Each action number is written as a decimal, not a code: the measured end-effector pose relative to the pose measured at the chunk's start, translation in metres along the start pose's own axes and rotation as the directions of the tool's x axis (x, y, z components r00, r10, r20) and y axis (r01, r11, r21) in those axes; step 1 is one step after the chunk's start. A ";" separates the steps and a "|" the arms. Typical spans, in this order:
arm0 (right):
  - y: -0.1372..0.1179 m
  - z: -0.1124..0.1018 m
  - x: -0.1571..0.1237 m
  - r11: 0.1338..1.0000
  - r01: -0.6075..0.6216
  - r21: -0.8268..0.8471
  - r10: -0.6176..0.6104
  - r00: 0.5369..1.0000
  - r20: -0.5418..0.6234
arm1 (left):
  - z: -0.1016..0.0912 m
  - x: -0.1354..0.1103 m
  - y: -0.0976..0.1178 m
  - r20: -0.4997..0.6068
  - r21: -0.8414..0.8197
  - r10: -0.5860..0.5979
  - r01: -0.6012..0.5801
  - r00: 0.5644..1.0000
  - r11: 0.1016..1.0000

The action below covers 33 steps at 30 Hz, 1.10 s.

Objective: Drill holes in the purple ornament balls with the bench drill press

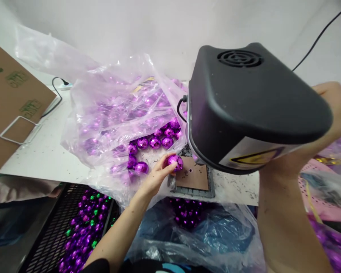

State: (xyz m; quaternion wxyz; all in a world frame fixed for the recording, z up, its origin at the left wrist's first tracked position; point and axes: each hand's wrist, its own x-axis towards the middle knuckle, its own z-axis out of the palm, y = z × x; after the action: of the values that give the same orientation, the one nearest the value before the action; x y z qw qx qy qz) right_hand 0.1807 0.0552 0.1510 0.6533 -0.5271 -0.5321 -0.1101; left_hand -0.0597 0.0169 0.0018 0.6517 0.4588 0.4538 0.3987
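Because a dark crate (49, 216) of small purple and green beads (81, 231) stands low at the near left, anything rolling off the desk (53, 159) there could drop in and get mixed up. Clear film (227, 227) gathers below the near edge, where a sleeve might snag it.

At the middle of the desk, the left hand (163, 169) has its grip pinching a shiny purple ball (178, 160) between thumb and fingers, just beside a brown plate (197, 178) with a small hole. That round, slick-looking surface could slip if the pinch loosens. Dark specks litter the plate and the desk around it; they could cling to the ball or keep it from sitting flat.

Right of the plate, a bulky black machine (252, 102) with a yellow warning label (254, 156) looms large and hides part of the work. The right hand (333, 98) is mostly behind it, so one cannot tell whether its grip holds anything; if it moves a hidden control, the left fingers could be too close.

Farther left, loose purple balls (155, 142) spill from a big clear bag (110, 110); a tug on the film could send them rolling.
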 end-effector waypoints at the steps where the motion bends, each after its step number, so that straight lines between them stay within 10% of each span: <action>1: 0.000 0.000 0.000 1.000 0.026 -0.011 -0.026 1.000 -0.006 | 0.003 0.001 -0.002 -0.013 0.041 0.013 -0.013 1.000 0.999; 14: -0.005 -0.002 -0.002 0.994 0.084 -0.065 -0.085 0.996 -0.006 | 0.037 0.008 -0.030 0.044 0.613 0.416 -0.353 0.908 0.707; 22: -0.006 -0.002 -0.003 0.995 0.080 -0.053 -0.081 0.997 -0.005 | 0.046 0.012 -0.042 0.175 0.774 0.453 -0.407 0.874 0.485; 33: -0.003 -0.004 -0.004 0.996 0.074 -0.048 -0.073 0.997 0.019 | 0.057 0.005 -0.041 0.118 0.672 0.415 -0.380 0.902 0.635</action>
State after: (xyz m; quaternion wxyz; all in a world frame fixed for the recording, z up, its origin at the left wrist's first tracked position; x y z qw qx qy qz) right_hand 0.1796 0.0495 0.1500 0.6311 -0.5241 -0.5539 -0.1423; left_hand 0.0009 -0.0022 -0.0288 0.3227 0.7435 0.4709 0.3483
